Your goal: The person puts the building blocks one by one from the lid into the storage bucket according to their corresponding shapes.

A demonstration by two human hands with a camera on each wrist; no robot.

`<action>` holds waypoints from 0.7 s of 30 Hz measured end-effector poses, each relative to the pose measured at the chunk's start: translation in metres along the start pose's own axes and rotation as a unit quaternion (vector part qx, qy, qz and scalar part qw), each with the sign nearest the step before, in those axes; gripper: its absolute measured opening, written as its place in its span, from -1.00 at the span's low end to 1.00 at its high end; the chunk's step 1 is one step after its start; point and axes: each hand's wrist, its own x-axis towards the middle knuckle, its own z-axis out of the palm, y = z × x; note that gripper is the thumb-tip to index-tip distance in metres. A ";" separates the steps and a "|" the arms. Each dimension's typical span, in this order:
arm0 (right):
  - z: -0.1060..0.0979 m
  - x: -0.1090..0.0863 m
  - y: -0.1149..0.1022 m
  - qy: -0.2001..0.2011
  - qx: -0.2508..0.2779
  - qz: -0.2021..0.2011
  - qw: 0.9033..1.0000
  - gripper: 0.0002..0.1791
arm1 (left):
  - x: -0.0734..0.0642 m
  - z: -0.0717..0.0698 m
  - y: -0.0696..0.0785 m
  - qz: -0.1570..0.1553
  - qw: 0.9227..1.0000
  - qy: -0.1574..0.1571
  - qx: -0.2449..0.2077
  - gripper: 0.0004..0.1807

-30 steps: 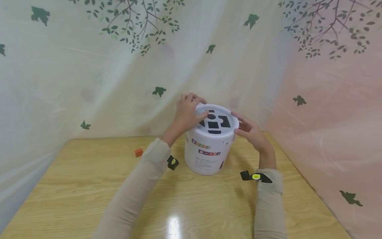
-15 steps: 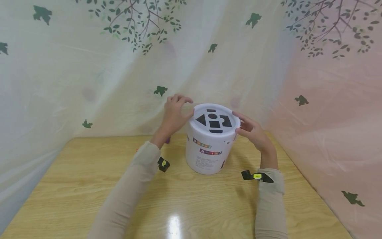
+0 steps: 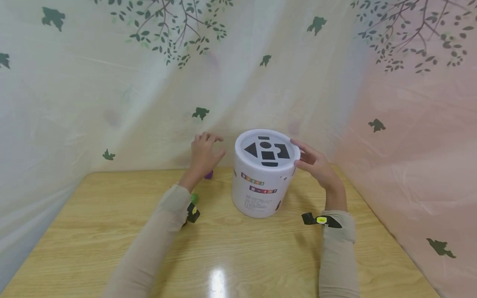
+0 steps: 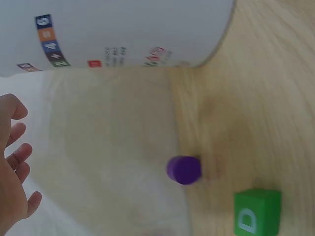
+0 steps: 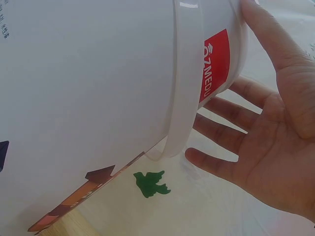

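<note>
A white shape-sorter bucket (image 3: 257, 194) stands upright on the table, its lid (image 3: 242, 155) pierced with dark shaped holes. My right hand (image 3: 316, 167) holds the lid's right edge, thumb in front and fingers behind; the right wrist view shows those fingers (image 5: 231, 110) spread by the white handle (image 5: 184, 73). Left of the bucket and apart from it, my left hand (image 3: 204, 154) hovers with loosely bent fingers and nothing in them. Below it are a purple cylinder block (image 4: 186, 170) and a green cube (image 4: 257, 214) marked with a D. My left wrist partly covers the cube in the head view.
A wooden table (image 3: 238, 252) carries everything. Along its back edge hangs a pale curtain (image 3: 149, 103) printed with leaves and birds, and a pinkish curtain (image 3: 417, 165) borders the right side. A black wrist camera (image 3: 316, 219) sits on the right sleeve.
My left hand has left the lid and moved left and down, away from the bucket. The purple block and green cube have come into sight. My right hand stays at the rim.
</note>
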 end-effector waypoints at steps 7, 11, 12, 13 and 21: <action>0.000 0.000 -0.001 0.000 0.003 0.004 1.000 -0.26 | -0.011 0.012 -0.024 -0.047 0.995 -0.080 0.023 -0.55; 0.000 0.000 -0.001 0.000 -0.001 0.003 1.000 -0.26 | -0.017 0.021 -0.034 -0.068 0.988 -0.124 0.062 -0.50; 0.000 0.000 -0.001 0.000 -0.001 0.004 1.000 -0.26 | -0.019 0.023 -0.036 -0.067 0.987 -0.131 0.070 -0.48; 0.000 -0.001 -0.001 0.000 -0.001 0.004 1.000 -0.26 | -0.022 0.026 -0.039 -0.068 0.986 -0.136 0.074 -0.47; -0.001 0.000 -0.002 -0.002 0.002 0.004 1.000 -0.26 | -0.038 0.036 -0.054 -0.058 0.982 -0.162 0.084 -0.47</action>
